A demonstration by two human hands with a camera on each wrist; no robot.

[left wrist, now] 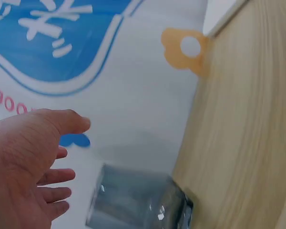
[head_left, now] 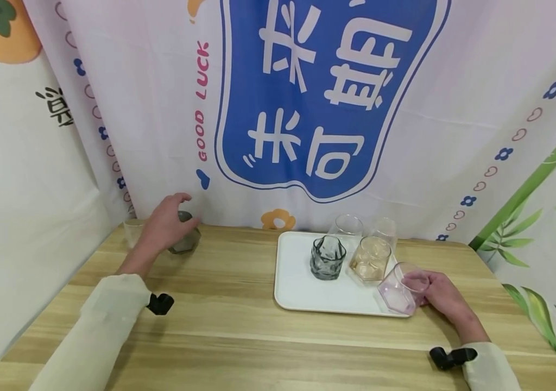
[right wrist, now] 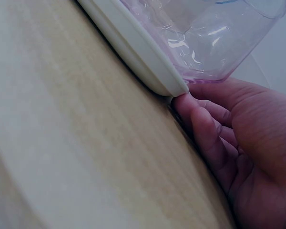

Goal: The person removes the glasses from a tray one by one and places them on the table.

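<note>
Well, from where I stand, the left hand (head_left: 165, 220) is up by the curtain with its thumb and fingers spread, grasping nothing. Near it is the dark grey, see-through tumbler (head_left: 187, 243), upright on the pale wood-grain table (head_left: 229, 347); the left wrist view shows a gap between palm and glass. A clear, colourless glass (head_left: 133, 231) stands beside that forearm.

Over at the white, round-cornered tray (head_left: 297, 293), the right hand (head_left: 444, 296) has its fingertips at the rim, just beside a pink-tinted, angular-based clear glass (head_left: 397, 296) at the near right corner. Whether it pinches the rim, or touches the pink glass, I can't tell. Farther in on the tray are a smoky grey, faceted tumbler (head_left: 328, 263) and an amber-tinted tumbler (head_left: 371, 263), with two more colourless glasses behind.

I'd expect the dark tumbler to be stiff, fairly light and slick, and easily chipped if it is real glass. Its side seems the place to hold, thumb opposite fingers, low enough to steady the base. The tray looks rigid and shallow; I'd lift it level by two opposite edges, since the pink glass sits so close to the brink.
</note>
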